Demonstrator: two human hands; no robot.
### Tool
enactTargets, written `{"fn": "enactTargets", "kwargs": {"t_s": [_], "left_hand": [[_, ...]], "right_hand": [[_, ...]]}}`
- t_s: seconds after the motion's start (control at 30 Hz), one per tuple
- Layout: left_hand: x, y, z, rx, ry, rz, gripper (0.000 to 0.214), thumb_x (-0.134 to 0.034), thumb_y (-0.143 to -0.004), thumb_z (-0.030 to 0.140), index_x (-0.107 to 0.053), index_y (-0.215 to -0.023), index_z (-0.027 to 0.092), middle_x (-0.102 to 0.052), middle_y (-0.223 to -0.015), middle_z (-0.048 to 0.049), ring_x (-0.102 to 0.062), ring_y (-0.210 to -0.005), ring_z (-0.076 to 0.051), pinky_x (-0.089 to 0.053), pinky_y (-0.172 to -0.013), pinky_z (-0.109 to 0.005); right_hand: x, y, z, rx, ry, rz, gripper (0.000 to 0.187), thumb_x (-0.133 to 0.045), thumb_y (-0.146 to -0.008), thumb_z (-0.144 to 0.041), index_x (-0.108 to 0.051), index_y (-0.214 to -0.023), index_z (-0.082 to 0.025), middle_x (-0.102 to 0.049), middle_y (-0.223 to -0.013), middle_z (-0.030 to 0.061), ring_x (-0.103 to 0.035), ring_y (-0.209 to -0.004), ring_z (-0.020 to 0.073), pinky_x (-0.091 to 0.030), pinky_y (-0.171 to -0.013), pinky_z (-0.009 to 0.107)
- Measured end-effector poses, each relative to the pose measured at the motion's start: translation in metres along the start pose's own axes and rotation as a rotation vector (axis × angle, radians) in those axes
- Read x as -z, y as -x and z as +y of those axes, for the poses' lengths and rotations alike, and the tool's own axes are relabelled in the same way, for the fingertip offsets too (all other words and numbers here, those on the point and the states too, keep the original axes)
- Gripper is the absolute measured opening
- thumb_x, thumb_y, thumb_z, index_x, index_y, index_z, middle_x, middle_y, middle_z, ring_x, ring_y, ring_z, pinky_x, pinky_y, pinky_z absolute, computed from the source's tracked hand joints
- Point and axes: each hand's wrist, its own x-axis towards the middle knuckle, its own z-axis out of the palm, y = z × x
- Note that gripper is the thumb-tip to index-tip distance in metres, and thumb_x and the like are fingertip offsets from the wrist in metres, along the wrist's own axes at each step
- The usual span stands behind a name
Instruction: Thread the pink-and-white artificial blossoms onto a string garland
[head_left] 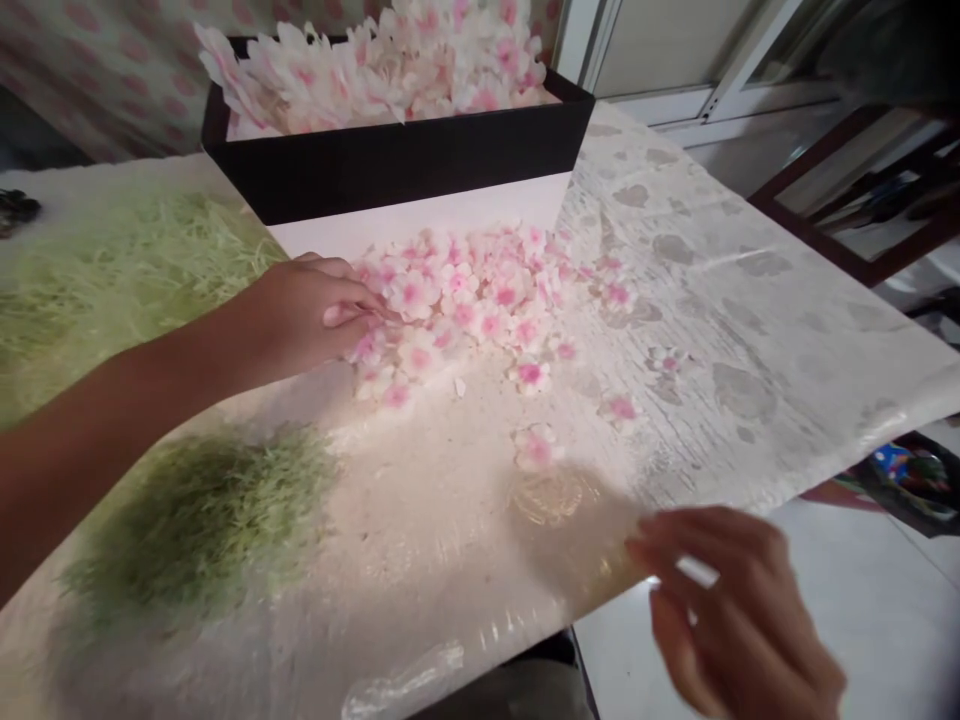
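Observation:
A loose heap of pink-and-white artificial blossoms [465, 305] lies on a white mottled sheet [720, 300] covering the table. My left hand [311, 315] reaches in from the left, its curled fingertips on the heap's left side. Several single blossoms lie scattered toward the front and right. My right hand [731, 610] is blurred past the table's front edge, with a small white strip [697, 571] showing at its fingers. Behind the heap stands a black box [397, 165] filled with similar blossoms [375, 75].
Patches of green shredded fibre [195, 520] lie on the sheet's left side. A round transparent piece [551, 497] sits near the front edge, and loose plastic film [401, 680] hangs below it. A dark wooden frame [847, 190] stands at right, above a pale tiled floor [870, 620].

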Motion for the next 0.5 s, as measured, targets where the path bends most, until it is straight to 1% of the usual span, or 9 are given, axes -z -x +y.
{"fn": "enactTargets", "kwargs": {"t_s": [0.03,0.07,0.13,0.2,0.27,0.3,0.33,0.4,0.5], "left_hand": [[0.003,0.000,-0.001,0.002,0.013,-0.006,0.058,-0.028,-0.098,0.047,-0.073,-0.093,0.010,-0.067,-0.089,-0.0039,-0.057,-0.081,-0.011,-0.041,-0.077,-0.024],[0.006,0.000,-0.001,0.003,0.021,-0.017,0.060,-0.028,-0.097,0.050,-0.073,-0.093,0.011,-0.067,-0.089,-0.0043,-0.058,-0.081,-0.012,-0.042,-0.077,-0.024],[0.014,0.002,0.002,0.000,0.022,-0.049,0.055,-0.031,-0.097,0.049,-0.072,-0.099,0.012,-0.065,-0.093,-0.0053,-0.058,-0.084,-0.013,-0.044,-0.077,-0.026],[0.021,0.007,0.010,0.019,-0.004,-0.028,0.044,-0.037,-0.097,0.040,-0.068,-0.108,0.011,-0.062,-0.100,-0.0078,-0.057,-0.092,-0.017,-0.044,-0.083,-0.029],[0.024,0.015,0.023,0.047,-0.026,0.049,0.034,-0.040,-0.095,0.029,-0.065,-0.110,0.010,-0.060,-0.104,-0.0097,-0.056,-0.098,-0.020,-0.043,-0.087,-0.032],[0.023,0.020,0.031,0.038,-0.016,0.080,0.031,-0.041,-0.094,0.027,-0.065,-0.106,0.011,-0.060,-0.102,-0.0092,-0.057,-0.097,-0.021,-0.043,-0.087,-0.032],[0.022,0.025,0.040,0.010,0.006,0.068,0.028,-0.042,-0.094,0.026,-0.066,-0.100,0.013,-0.062,-0.097,-0.0074,-0.059,-0.093,-0.021,-0.044,-0.083,-0.031],[0.015,0.035,0.054,-0.048,0.035,-0.057,0.025,-0.042,-0.093,0.025,-0.065,-0.098,0.016,-0.065,-0.093,-0.0050,-0.061,-0.089,-0.021,-0.045,-0.079,-0.031],[0.004,0.042,0.067,-0.017,0.010,-0.161,0.021,-0.045,-0.093,0.025,-0.063,-0.100,0.015,-0.066,-0.102,-0.0070,-0.061,-0.095,-0.024,-0.042,-0.082,-0.035]], "right_hand": [[0.001,-0.008,0.007,-0.064,0.076,0.089,0.049,-0.058,-0.080,-0.009,-0.053,-0.125,-0.029,-0.066,-0.098,0.0108,-0.061,-0.090,0.0350,-0.047,-0.073,0.052],[0.002,-0.018,0.015,-0.130,0.127,0.130,0.043,-0.057,-0.082,-0.009,-0.056,-0.120,-0.030,-0.063,-0.099,0.0109,-0.060,-0.088,0.0332,-0.047,-0.074,0.051],[0.003,-0.039,0.032,-0.149,0.172,0.042,0.028,-0.053,-0.089,-0.015,-0.058,-0.113,-0.027,-0.062,-0.100,0.0122,-0.060,-0.090,0.0325,-0.048,-0.077,0.050],[0.001,-0.056,0.048,-0.127,0.288,-0.036,0.017,-0.050,-0.093,-0.023,-0.061,-0.106,-0.022,-0.064,-0.101,0.0138,-0.059,-0.091,0.0343,-0.048,-0.076,0.050],[-0.003,-0.063,0.061,-0.085,0.355,-0.105,0.020,-0.046,-0.095,-0.027,-0.063,-0.101,-0.018,-0.065,-0.098,0.0138,-0.060,-0.086,0.0338,-0.047,-0.074,0.048],[-0.006,-0.063,0.065,-0.071,0.368,-0.120,0.022,-0.045,-0.096,-0.027,-0.064,-0.098,-0.017,-0.066,-0.095,0.0130,-0.061,-0.083,0.0327,-0.047,-0.073,0.047],[-0.008,-0.062,0.068,-0.061,0.371,-0.129,0.023,-0.044,-0.096,-0.027,-0.064,-0.095,-0.016,-0.066,-0.091,0.0122,-0.061,-0.081,0.0316,-0.047,-0.073,0.046],[-0.010,-0.060,0.068,-0.052,0.404,-0.091,0.023,-0.044,-0.096,-0.026,-0.064,-0.092,-0.016,-0.066,-0.088,0.0124,-0.060,-0.080,0.0312,-0.046,-0.072,0.044],[-0.008,-0.065,0.055,-0.017,0.466,-0.002,0.022,-0.047,-0.095,-0.025,-0.065,-0.099,-0.012,-0.065,-0.095,0.0167,-0.059,-0.082,0.0333,-0.045,-0.070,0.044]]}}
